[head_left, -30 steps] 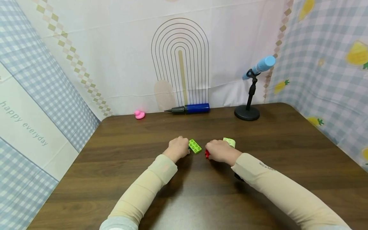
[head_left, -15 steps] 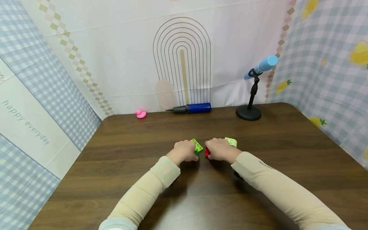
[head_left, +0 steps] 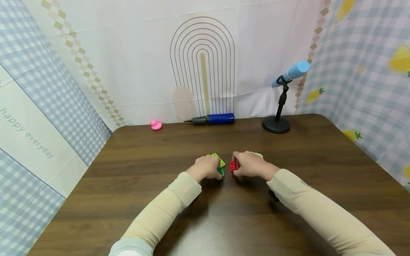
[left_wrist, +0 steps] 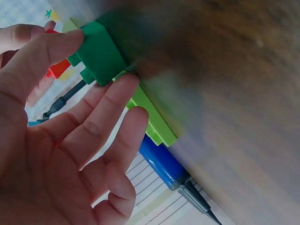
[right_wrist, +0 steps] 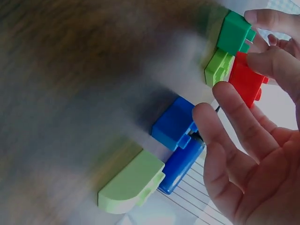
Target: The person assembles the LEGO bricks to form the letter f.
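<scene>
My left hand (head_left: 207, 167) pinches a dark green toy building brick (left_wrist: 104, 54) between thumb and fingers, close to the tabletop. Just behind it lies a long lime green brick (head_left: 219, 160), partly covered by that hand. To the right, my right hand (head_left: 251, 164) grips a red brick (right_wrist: 246, 79) with its studs facing the left hand. A narrow gap separates the red and dark green bricks in the head view. Beyond the right hand's fingers, a blue brick (right_wrist: 174, 123) and a pale green rounded brick (right_wrist: 133, 182) rest on the table; the head view hides the blue one.
Along the back edge of the wooden table (head_left: 144, 199) are a pink duck (head_left: 156, 125), a blue hand pump (head_left: 220, 119) and a blue microphone (head_left: 296, 69) on a black stand (head_left: 276, 124). Patterned curtains hang behind and at both sides.
My left hand has moved right with the dark green brick, in front of the lime green one. The right hand has turned slightly, so more of the red brick shows.
</scene>
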Available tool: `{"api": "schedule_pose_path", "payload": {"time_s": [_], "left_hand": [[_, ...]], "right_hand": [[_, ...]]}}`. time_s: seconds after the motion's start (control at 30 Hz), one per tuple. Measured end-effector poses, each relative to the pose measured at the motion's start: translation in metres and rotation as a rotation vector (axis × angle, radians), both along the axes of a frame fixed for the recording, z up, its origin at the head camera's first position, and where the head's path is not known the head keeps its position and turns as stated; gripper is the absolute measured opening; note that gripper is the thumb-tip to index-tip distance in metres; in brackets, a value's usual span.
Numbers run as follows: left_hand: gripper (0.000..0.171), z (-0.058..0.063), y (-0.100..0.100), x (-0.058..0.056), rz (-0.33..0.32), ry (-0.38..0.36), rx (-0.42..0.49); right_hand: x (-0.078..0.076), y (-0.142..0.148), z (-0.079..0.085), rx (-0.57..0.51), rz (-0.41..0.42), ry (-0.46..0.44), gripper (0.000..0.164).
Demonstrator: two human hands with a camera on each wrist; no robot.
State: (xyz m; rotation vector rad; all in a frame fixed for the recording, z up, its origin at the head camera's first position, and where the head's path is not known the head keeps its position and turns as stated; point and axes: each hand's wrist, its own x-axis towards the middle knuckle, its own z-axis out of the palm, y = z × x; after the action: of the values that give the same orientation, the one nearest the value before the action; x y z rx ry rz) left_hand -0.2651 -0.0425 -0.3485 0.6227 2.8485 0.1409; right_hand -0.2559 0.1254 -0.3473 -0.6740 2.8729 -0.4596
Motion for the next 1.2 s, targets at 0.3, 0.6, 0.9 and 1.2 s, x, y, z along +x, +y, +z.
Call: {"api": "schedule_pose_path", "payload": {"time_s": [0.3,0.6,0.9,1.2], "left_hand": [[0.02,0.0,0.0,-0.001,-0.014,-0.006,0.048],[0.02,0.0,0.0,-0.002,0.001,-0.006,0.075],[0.021,0.0,0.0,-0.001,0.002,-0.01,0.078],[0.019,-0.001,-0.001,-0.003,0.009,-0.017,0.082]], "right_hand": [[0.0,-0.005,-0.003,-0.073,0.016,-0.019,0.028],[0.001,-0.012,-0.002,-0.089,0.029,-0.03,0.024],[-0.001,-0.015,-0.001,-0.098,0.047,0.008,0.024],[-0.003,-0.022,-0.001,-0.109,0.06,-0.007,0.024]]}}
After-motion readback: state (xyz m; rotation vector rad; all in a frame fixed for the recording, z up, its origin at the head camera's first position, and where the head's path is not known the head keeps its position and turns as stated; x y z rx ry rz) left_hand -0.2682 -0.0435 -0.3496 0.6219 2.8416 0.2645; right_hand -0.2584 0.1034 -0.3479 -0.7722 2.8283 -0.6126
